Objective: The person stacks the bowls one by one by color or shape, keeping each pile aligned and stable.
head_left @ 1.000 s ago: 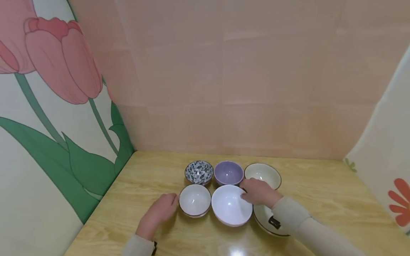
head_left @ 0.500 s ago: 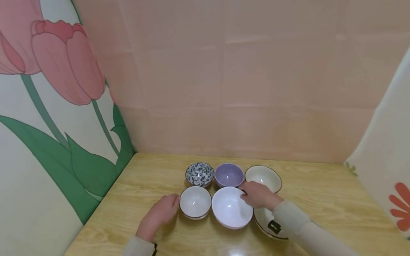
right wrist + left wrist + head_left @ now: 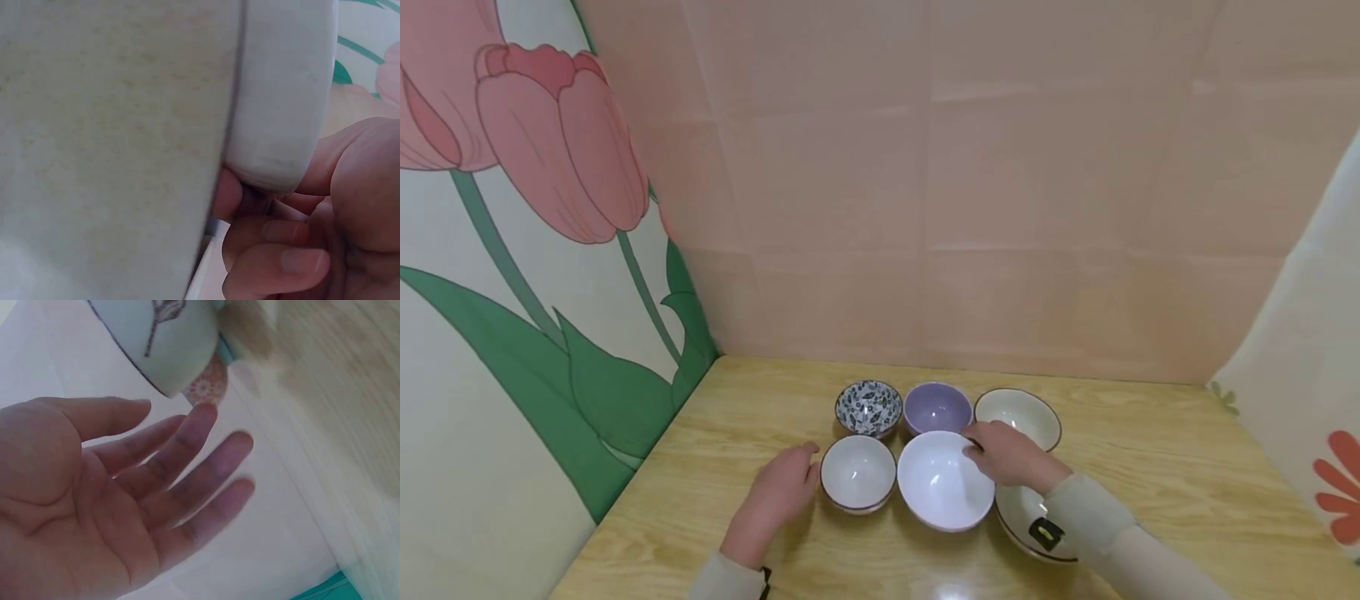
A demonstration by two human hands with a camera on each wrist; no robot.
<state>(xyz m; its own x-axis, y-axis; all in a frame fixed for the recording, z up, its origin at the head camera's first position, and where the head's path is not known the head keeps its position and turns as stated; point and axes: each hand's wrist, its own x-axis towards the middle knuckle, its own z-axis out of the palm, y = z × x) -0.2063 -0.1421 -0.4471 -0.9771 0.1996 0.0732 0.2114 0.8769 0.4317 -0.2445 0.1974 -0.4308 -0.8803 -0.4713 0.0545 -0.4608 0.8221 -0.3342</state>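
Note:
My right hand grips the right rim of a plain white bowl in the middle of the front row. In the right wrist view its thumb and curled fingers pinch that white bowl. My left hand is beside a dark-rimmed white bowl at front left. The left wrist view shows the left hand with fingers spread and a gap to that bowl, which has a brown leaf drawing outside.
Behind stand a blue-and-white floral bowl, a purple bowl and a cream bowl. A wide dark-rimmed bowl lies partly under my right sleeve. All are on a wooden table against a pink backdrop.
The left hand's fingers have come off the dark-rimmed bowl and opened. The plain white bowl, in the right hand, has shifted slightly up in the view.

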